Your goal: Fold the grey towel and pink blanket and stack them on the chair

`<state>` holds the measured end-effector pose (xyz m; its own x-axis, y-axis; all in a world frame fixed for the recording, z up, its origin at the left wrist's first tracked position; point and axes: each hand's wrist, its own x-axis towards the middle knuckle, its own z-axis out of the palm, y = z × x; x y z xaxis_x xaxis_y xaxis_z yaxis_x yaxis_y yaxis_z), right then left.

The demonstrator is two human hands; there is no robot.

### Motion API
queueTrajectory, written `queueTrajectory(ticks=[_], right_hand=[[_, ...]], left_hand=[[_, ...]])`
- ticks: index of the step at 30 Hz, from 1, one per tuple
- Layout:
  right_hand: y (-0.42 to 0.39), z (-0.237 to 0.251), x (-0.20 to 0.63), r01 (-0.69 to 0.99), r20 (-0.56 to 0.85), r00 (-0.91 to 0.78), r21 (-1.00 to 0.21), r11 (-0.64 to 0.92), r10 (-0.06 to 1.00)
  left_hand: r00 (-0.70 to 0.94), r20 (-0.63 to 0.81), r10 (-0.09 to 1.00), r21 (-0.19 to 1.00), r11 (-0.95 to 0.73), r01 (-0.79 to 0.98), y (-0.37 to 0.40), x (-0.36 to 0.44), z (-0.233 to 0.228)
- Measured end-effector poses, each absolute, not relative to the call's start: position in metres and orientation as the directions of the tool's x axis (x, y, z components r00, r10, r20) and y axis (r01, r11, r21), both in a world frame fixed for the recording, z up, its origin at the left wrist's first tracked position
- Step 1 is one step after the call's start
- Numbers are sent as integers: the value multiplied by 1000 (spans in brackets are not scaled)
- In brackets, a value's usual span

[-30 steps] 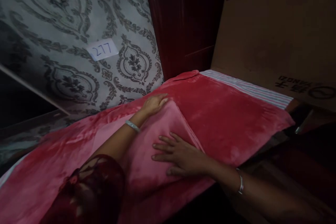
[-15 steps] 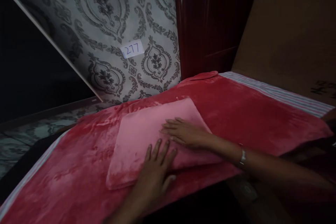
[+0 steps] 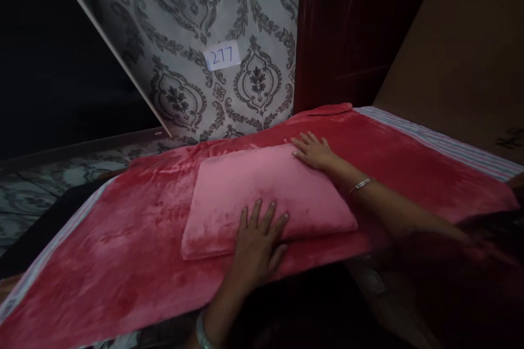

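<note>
A folded pink plush cloth [image 3: 241, 180], shaped like a flat rectangular pad, lies on a red plush blanket [image 3: 135, 262] spread over a surface. At the near edge of the folded cloth, my left hand [image 3: 260, 240] rests palm down with its fingers spread and holds nothing. My right hand [image 3: 311, 150] lies over the far right corner of the folded cloth, fingers stretched out and apart. Each wrist wears a silvery bracelet. What the folded cloth is, a blanket or a pillow cover, I cannot tell.
Patterned wallpaper [image 3: 262, 84] rises behind, with a paper label [image 3: 222, 55] reading 277. A dark red wooden panel [image 3: 335, 38] and a large cardboard sheet [image 3: 462, 60] stand at the right. Striped fabric [image 3: 434, 139] edges the blanket. At the left is a dark panel [image 3: 73, 65].
My right hand has slid from the middle of the folded cloth to its far right corner. My left hand stays at the near edge. The view has shifted slightly.
</note>
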<state>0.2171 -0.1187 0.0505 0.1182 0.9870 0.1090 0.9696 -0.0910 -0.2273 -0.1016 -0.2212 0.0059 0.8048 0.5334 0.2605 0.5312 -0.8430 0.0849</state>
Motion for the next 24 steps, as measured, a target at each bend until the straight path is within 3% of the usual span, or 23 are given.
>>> queueTrajectory(ticks=[3,6,11,15,18,20,22,24], right_hand=[[-161,54,188,968,263,-26,-234,90,964],[-206,44,159,933,268,-232,-210,292,935],[-244,8,163,959,205,-151,-207,193,967],[-247,-12,184,945,271,-25,-307,111,962],[-250,-21,192,896,341,36,-427,121,939],[-254,-25,198,830,337,98,-547,110,936],[-260,-27,205,735,293,190,-675,62,937],[-263,-26,209,622,227,286,-783,1,931]], left_hand=[[808,286,515,159,-857,490,-219,-111,20],[732,355,582,175,-810,559,-207,-133,37],[480,287,829,139,-532,835,-181,-170,30],[448,270,852,195,-504,841,-176,-184,8],[390,328,860,346,-494,798,-175,-193,4],[263,318,911,528,-401,749,-175,-202,9],[98,216,972,749,-229,622,-174,-210,18],[-21,40,999,921,-28,389,-172,-217,28]])
